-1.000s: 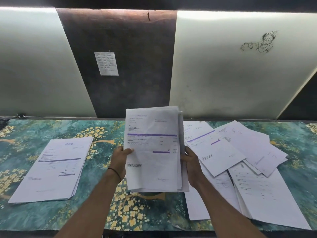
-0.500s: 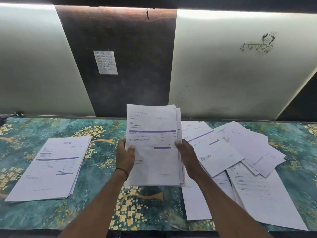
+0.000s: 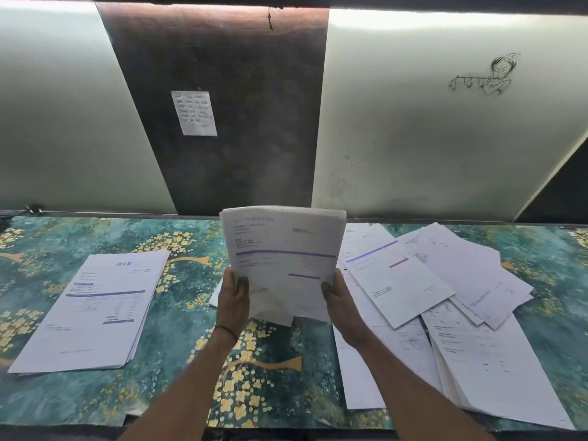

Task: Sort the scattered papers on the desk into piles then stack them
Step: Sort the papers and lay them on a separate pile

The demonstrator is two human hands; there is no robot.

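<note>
I hold a bundle of printed sheets (image 3: 283, 249) upright over the middle of the desk; its top page carries purple bars. My left hand (image 3: 234, 297) grips its lower left edge and my right hand (image 3: 339, 297) grips its lower right edge. The bundle's bottom edges are uneven and rest near the desk surface. A squared pile of papers (image 3: 95, 310) lies flat on the left. Scattered overlapping papers (image 3: 445, 288) cover the right side of the desk, some partly hidden behind my right forearm.
The desk (image 3: 178, 361) has a teal cover with yellow flowers and gold branches. A wall stands right behind it, with a small handwritten note (image 3: 194, 113) pinned to its dark panel and a line drawing (image 3: 486, 76) at the upper right.
Both hands have slid lower on the bundle and tipped it more upright, its bottom edge dropping toward the desk. The piles on the desk have not moved.
</note>
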